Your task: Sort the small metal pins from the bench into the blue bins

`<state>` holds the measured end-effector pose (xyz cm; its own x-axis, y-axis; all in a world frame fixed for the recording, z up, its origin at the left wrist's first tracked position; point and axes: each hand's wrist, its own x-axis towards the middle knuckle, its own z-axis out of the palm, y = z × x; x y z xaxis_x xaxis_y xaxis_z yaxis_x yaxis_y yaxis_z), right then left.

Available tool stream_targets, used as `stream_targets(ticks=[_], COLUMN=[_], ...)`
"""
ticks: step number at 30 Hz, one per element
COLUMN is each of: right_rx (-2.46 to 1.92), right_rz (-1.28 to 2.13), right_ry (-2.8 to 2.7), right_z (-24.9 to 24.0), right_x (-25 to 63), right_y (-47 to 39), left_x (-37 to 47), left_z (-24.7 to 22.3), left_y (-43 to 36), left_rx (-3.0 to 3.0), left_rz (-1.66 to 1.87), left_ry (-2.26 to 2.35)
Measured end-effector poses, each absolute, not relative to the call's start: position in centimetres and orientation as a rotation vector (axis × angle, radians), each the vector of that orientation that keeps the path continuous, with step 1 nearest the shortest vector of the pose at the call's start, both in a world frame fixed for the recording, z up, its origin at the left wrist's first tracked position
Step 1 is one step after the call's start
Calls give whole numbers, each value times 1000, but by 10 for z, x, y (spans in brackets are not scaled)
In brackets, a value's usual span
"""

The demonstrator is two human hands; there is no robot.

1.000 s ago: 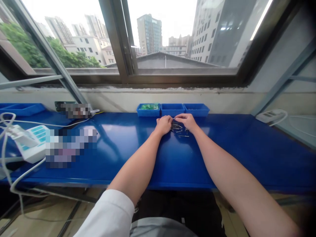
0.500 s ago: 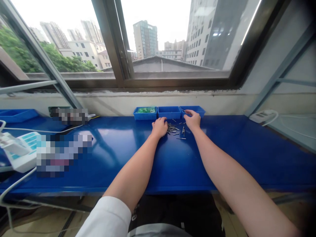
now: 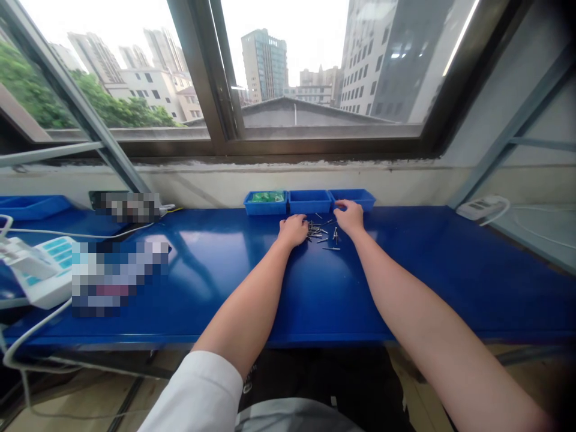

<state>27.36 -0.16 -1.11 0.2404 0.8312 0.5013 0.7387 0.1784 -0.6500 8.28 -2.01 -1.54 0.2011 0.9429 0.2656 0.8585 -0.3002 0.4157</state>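
Several small metal pieces, like screws or pins (image 3: 317,230), lie loosely on the blue table (image 3: 234,288). My left hand (image 3: 294,230) rests at the pile's left edge, its fingers curved over the nearest pieces; whether it grips one is hidden. My right hand (image 3: 349,216) is just in front of the right blue bin (image 3: 366,204), thumb and index finger apart, with no piece visible between them. Beside it stand a middle blue bin (image 3: 309,208) and a left blue bin (image 3: 266,210) holding green packets (image 3: 268,197).
A white device with blue-green strips (image 3: 40,282) and cables stand at the left, near a blurred-out object (image 3: 121,276). Another blue tray (image 3: 33,207) lies at the far left. A white power strip (image 3: 481,207) sits at the back right, below a metal frame.
The thin piece seen at my right fingertips over the right bin no longer shows there. My right hand has shifted slightly toward me. The camera view has tilted slightly.
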Motion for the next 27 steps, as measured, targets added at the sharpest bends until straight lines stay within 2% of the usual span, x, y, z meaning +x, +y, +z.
stream_targets(ticks=[8, 18, 27], right_rx=[-1694, -1611, -1446], right_rz=[328, 335, 261], right_ry=[-1728, -1884, -1866], right_z=[-26, -21, -10], right_x=[269, 264, 256], right_y=[0, -6, -12], left_x=[83, 82, 84], left_z=[-18, -17, -11], left_y=[-20, -20, -27], left_rx=[2420, 2416, 2368], left_rz=[627, 615, 876], left_ry=[1649, 1659, 1576])
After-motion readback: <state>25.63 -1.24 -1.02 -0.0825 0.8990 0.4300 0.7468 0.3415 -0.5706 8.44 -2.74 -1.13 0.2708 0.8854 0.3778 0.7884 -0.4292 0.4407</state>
